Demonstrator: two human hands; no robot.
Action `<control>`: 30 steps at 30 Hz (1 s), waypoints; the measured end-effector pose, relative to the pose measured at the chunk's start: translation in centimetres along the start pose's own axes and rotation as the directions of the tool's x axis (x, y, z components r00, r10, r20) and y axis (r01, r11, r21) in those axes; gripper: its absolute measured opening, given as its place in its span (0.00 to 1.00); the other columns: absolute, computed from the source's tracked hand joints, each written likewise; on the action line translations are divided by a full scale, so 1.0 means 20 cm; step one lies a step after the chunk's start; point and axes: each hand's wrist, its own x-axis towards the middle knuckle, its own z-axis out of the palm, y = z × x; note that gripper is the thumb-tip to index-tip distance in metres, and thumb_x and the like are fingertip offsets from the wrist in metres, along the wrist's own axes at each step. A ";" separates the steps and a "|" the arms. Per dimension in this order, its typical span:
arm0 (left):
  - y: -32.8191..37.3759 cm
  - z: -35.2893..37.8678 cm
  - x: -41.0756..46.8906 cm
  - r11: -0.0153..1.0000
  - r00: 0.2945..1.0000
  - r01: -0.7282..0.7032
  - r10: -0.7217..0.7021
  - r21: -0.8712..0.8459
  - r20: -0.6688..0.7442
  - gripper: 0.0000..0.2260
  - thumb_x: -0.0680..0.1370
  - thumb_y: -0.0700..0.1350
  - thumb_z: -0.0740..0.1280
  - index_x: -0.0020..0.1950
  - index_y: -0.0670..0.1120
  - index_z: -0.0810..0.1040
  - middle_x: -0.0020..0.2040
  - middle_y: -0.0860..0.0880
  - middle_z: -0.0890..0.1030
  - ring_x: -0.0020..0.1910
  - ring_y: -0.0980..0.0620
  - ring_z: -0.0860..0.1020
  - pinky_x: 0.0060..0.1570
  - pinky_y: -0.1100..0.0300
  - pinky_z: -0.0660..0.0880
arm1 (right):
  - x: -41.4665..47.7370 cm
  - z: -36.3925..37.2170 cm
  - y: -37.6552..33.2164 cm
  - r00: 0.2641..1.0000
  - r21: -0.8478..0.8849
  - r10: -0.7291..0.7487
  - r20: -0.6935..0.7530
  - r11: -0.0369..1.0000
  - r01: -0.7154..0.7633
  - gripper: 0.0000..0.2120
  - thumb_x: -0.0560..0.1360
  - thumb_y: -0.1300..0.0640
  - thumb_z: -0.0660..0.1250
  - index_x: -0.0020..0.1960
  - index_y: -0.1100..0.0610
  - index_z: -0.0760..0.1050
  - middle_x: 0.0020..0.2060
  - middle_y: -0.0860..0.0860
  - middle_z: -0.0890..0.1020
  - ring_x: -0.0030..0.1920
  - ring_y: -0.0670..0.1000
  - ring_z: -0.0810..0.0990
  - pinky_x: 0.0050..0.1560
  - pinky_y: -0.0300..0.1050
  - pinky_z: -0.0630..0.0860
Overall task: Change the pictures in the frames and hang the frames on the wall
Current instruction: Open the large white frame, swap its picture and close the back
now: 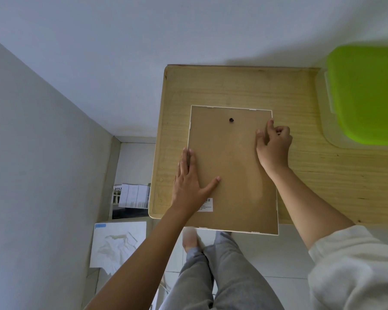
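Frame [231, 171]: lies face down on a pale wooden table [233, 86], brown backing board up, white rim showing all round. Its near end juts past the table's near edge, above the person's legs.
Hanger [231, 119]: a small dark hook sits near the far end of the backing board.
Label [205, 204]: a white barcode sticker is on the board's near left part, partly under the left wrist.
Left hand [188, 182]: lies flat with straight fingers along the frame's left rim and the thumb spread across the board. It presses down and grasps nothing.
Right hand [274, 146]: is at the far right rim, forefinger and thumb tips on the board and edge, the other fingers curled in. I cannot tell whether it pinches a retaining tab or only pushes there.
Step, as a judgement: the backing is probably being freed or fastened at the right-hand edge.
Risk: the overhanging end could tip or slide off if the left hand lifts while the right one pries.
Risk: a tab forced too hard could snap, or the board could spring up and shift the pane beneath.
Nearby: a lime-green lidded box [365, 92] stands at the table's far right. Loose papers [117, 245] lie on the floor to the left.
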 end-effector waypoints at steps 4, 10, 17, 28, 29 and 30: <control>0.01 0.01 0.00 0.999 1.000 0.029 -0.029 0.023 -0.007 0.43 0.73 0.65 0.60 0.76 0.49 0.37 0.76 0.52 0.37 0.76 0.49 0.44 0.72 0.50 0.50 | 0.01 -0.01 -0.01 1.000 -0.085 -0.011 0.029 0.996 0.014 0.25 0.78 0.50 0.59 0.72 0.58 0.62 0.57 0.60 0.67 0.57 0.60 0.64 0.59 0.45 0.65; 0.02 0.01 0.00 0.998 0.997 0.056 -0.056 0.009 -0.045 0.41 0.74 0.65 0.59 0.76 0.49 0.40 0.77 0.53 0.40 0.76 0.52 0.46 0.71 0.50 0.53 | -0.03 -0.08 -0.04 0.978 -0.093 0.053 0.204 0.995 -0.035 0.28 0.78 0.47 0.59 0.74 0.55 0.56 0.63 0.57 0.63 0.62 0.58 0.61 0.63 0.46 0.63; 0.01 0.01 -0.02 0.999 0.996 0.039 -0.038 0.008 -0.082 0.40 0.73 0.65 0.59 0.77 0.49 0.43 0.77 0.53 0.44 0.76 0.52 0.48 0.72 0.48 0.55 | -0.38 -0.16 0.06 0.984 -0.127 -0.031 0.174 0.990 0.054 0.27 0.78 0.50 0.60 0.73 0.58 0.59 0.65 0.58 0.64 0.64 0.58 0.63 0.63 0.48 0.65; 0.01 0.02 0.00 0.999 0.996 0.046 -0.044 0.023 -0.077 0.40 0.74 0.65 0.59 0.77 0.49 0.43 0.77 0.51 0.44 0.76 0.51 0.47 0.73 0.47 0.51 | -0.31 -0.17 0.07 0.966 -0.062 -0.024 0.257 0.997 0.041 0.28 0.78 0.50 0.61 0.74 0.55 0.58 0.66 0.55 0.63 0.65 0.56 0.61 0.64 0.44 0.62; -0.01 0.00 -0.01 0.999 0.997 0.028 -0.025 0.038 -0.067 0.40 0.74 0.65 0.59 0.77 0.49 0.43 0.77 0.51 0.44 0.76 0.51 0.47 0.73 0.47 0.52 | -0.32 -0.18 0.09 0.961 -0.026 -0.035 0.276 0.999 0.044 0.28 0.77 0.51 0.61 0.74 0.56 0.58 0.66 0.54 0.63 0.66 0.55 0.61 0.65 0.42 0.60; -0.03 -0.01 -0.02 0.999 0.998 0.006 -0.003 0.053 -0.055 0.41 0.73 0.65 0.59 0.77 0.49 0.43 0.77 0.51 0.44 0.76 0.51 0.46 0.73 0.46 0.52 | -0.34 -0.20 0.12 0.958 0.004 -0.056 0.280 0.998 0.057 0.28 0.77 0.52 0.62 0.74 0.56 0.58 0.67 0.54 0.63 0.66 0.55 0.62 0.65 0.40 0.58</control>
